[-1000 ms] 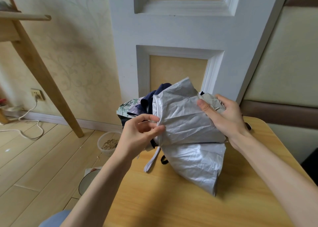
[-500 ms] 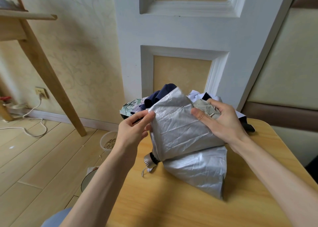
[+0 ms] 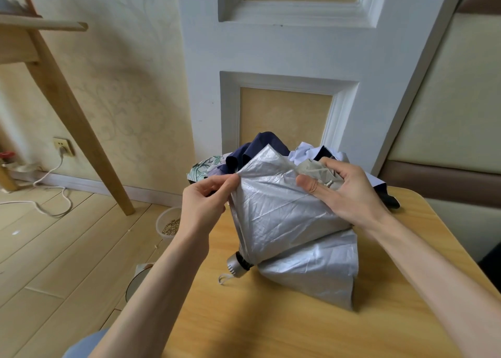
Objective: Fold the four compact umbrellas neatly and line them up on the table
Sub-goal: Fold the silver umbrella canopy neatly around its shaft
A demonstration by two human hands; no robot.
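pale wooden worktop (image 3: pixel 271 325) against a white panelled wall (image 3: pixel 298 45). left of the silver umbrella (image 3: pixel 284 222), a plank floor (image 3: pixel 54 249) carries a clear bowl of grain (image 3: pixel 169 223). the silver umbrella lies half-collapsed on the worktop, its handle (image 3: pixel 235 266) at its near-left end. behind it, heaped: a navy umbrella (image 3: pixel 260 146), a floral umbrella (image 3: pixel 208 165) and a white-and-navy umbrella (image 3: pixel 306 151). the left hand (image 3: pixel 206 203) pinches its left canopy edge; the right hand (image 3: pixel 347 195) grips its upper-right folds, thumb pressed on the fabric. the hands are apart, one on each side.
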